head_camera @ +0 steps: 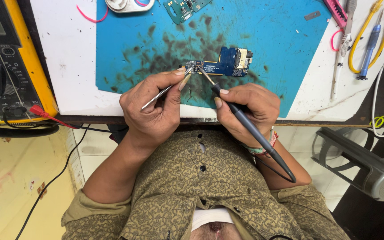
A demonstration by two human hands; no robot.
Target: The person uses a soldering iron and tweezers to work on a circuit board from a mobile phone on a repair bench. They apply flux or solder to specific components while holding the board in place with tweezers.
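A small blue circuit board (224, 62) lies on a stained blue mat (263, 35) on the white workbench. My left hand (154, 111) pinches metal tweezers (165, 91) whose tips touch the board's left end. In a pen grip, my right hand (245, 109) holds a dark soldering iron (250, 129). Its tip meets the same left end of the board, right beside the tweezer tips. The iron's cord trails back over my right wrist.
A yellow multimeter (10, 62) with a red lead stands at the left. A green circuit board (185, 8) lies at the mat's far edge. Screwdrivers, a brush and yellow wire (365, 35) lie at the right. A grey stool (365, 164) stands lower right.
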